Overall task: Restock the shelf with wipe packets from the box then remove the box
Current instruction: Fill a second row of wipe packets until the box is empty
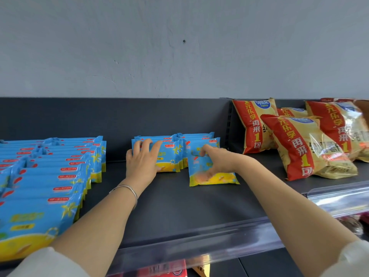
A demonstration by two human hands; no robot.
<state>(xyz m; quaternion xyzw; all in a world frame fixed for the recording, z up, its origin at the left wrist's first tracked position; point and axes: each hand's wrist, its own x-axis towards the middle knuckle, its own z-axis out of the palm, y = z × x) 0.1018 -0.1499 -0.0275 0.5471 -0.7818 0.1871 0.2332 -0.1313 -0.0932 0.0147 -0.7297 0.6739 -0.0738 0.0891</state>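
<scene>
Reaching over the shelf [179,206], left grip [142,160] clasped a stack [170,156]; right grip [219,162], at three o'clock, pinched a packet [216,179].

Blue-yellow wipe packets [50,176] in rows on dark shelf [179,206]; front packet [196,170] tilted.

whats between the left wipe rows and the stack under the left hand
Bare dark shelf, with the left forearm above it; head view.
</scene>
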